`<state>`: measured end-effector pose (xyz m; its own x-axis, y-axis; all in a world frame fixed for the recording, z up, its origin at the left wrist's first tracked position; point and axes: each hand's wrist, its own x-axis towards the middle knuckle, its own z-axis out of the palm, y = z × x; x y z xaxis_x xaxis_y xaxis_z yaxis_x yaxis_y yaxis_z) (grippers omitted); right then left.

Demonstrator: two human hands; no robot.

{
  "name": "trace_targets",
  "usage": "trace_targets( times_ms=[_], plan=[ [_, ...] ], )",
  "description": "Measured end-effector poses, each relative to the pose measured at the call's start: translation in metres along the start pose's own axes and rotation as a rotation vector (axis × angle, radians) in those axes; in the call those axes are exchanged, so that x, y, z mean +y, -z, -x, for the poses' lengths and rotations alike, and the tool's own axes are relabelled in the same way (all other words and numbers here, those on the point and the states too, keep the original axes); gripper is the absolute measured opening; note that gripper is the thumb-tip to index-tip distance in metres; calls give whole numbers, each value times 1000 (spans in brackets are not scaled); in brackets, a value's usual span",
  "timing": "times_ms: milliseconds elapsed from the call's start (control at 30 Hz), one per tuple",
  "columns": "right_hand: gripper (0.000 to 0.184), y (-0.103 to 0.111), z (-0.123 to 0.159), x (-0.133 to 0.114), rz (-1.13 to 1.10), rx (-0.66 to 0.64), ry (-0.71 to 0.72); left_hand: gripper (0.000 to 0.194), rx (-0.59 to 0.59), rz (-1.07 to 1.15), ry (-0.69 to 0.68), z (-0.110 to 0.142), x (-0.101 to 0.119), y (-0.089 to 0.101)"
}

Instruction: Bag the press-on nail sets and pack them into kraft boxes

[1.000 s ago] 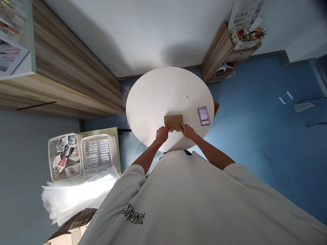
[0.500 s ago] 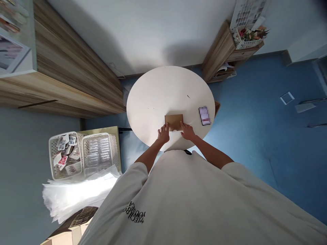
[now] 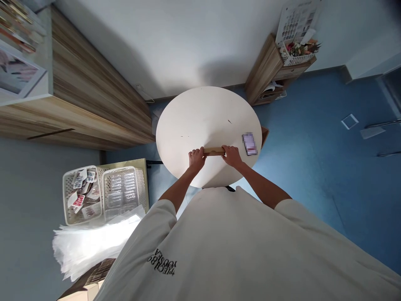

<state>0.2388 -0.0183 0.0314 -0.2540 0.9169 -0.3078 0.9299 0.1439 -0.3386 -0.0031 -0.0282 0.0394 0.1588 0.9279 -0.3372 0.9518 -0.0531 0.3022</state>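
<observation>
A small brown cardboard box (image 3: 214,151) is held between my two hands over the near part of the round white table (image 3: 200,113). One narrow side of it faces me, so its broad face is mostly out of sight. My left hand (image 3: 196,159) grips the left end, fingers curled over the top edge. At the right end, my right hand (image 3: 232,156) grips in the same way. Whether the box's lower edge touches the tabletop I cannot tell. A phone (image 3: 249,144) with a blurred screen lies just right of my right hand.
Left of the table stand a white basket of small packets (image 3: 82,194) and a basket of clear plastic cases (image 3: 120,190), with white sheets (image 3: 90,236) nearer me. A wooden cabinet (image 3: 103,88) rises at the left. A small wooden shelf unit (image 3: 266,69) is at the back right.
The box lay flat on the table with my hands at its near corners. Now I grip it by both ends, and it is tilted up with a narrow side towards me.
</observation>
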Motion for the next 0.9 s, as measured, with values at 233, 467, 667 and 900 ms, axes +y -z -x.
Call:
trace_targets(
  times_ms=[233,467,667,900],
  plan=[
    [43,14,-18,12,-18,-93,23,33,-112,-27,-53,-22,-9,20],
    [36,15,-26,12,-35,-142,-5,22,-160,-100,-47,-37,-5,25],
    [37,16,-28,8,-33,-166,-20,25,-169,-116,-91,-38,-6,25],
    [47,15,-35,8,-98,-175,-54,24,-185,-101,-97,-44,-8,24]
  ],
)
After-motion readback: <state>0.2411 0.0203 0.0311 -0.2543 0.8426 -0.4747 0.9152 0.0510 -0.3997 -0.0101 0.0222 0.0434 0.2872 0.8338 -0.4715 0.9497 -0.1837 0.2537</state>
